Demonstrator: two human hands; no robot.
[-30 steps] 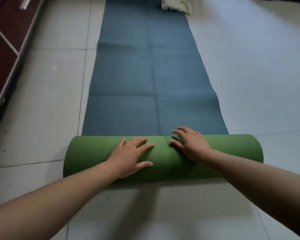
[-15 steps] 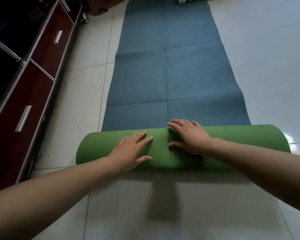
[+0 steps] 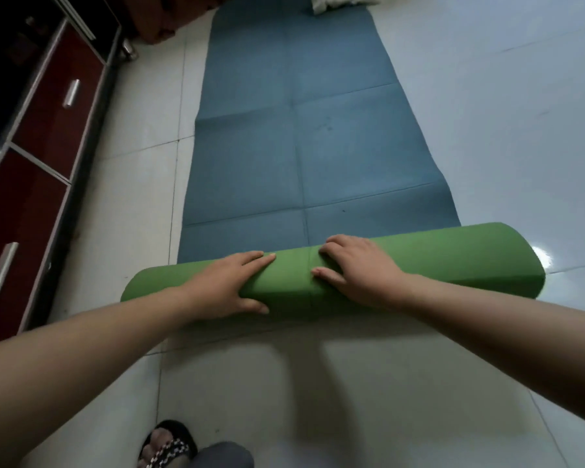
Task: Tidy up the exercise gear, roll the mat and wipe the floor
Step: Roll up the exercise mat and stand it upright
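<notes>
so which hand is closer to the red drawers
Left. The left hand presses the green roll on the side toward the red drawers; the right hand rests past the roll's middle, farther from them.

Dark red drawer cabinet (image 3: pixel 48 109) along the left edge, silver bar handle (image 3: pixel 71 92) on far drawer, second handle (image 3: pixel 0 271) on near drawer, brownish bulk (image 3: pixel 159 21) beyond cabinet's far end, black patterned sandal (image 3: pixel 169 445) at bottom edge.

Half-rolled mat (image 3: pixel 318 157), green outside, blue inside, on floor.

Mat (image 3: pixel 304 146), cloth (image 3: pixel 335 1) on floor (image 3: pixel 487 130)
</notes>
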